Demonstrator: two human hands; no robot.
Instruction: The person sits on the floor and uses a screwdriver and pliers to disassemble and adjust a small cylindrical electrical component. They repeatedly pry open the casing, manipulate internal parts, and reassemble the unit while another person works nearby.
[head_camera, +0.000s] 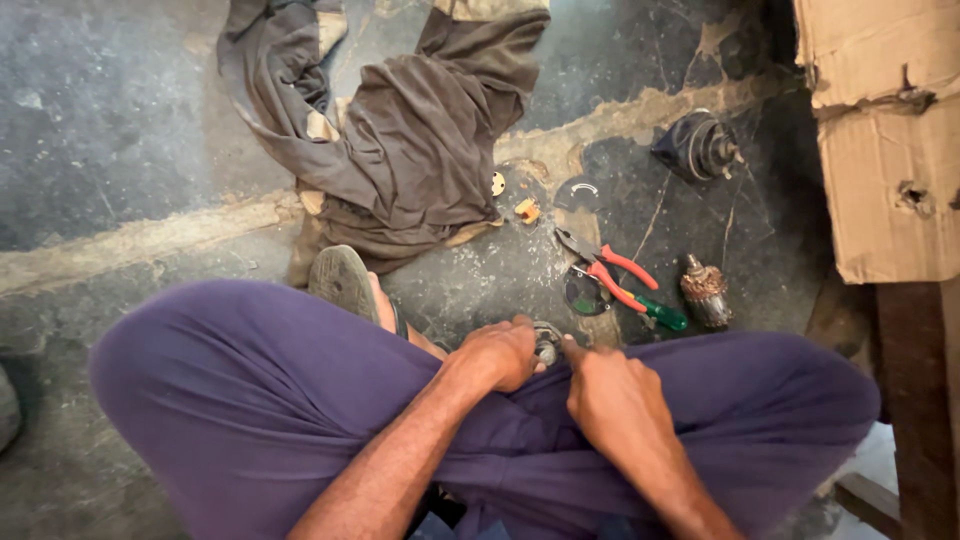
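Note:
I sit cross-legged on a dark stone floor in purple trousers. My left hand (500, 352) is closed around a small grey metal part (547, 344) held between my knees. My right hand (612, 395) is fisted beside it, thumb and forefinger pressed against the same part; whether it holds a tool I cannot tell. Just beyond the hands lie red-handled pliers (612, 270) and a green-handled screwdriver (662, 313). A copper-wound motor armature (705, 290) stands to their right.
A black motor housing (697, 146) lies at the back right. A crumpled brown cloth (410, 130) covers the floor ahead. A torn cardboard box (885, 130) sits on the right over a wooden piece. Small round parts (585, 292) and a sandal (342, 280) lie near.

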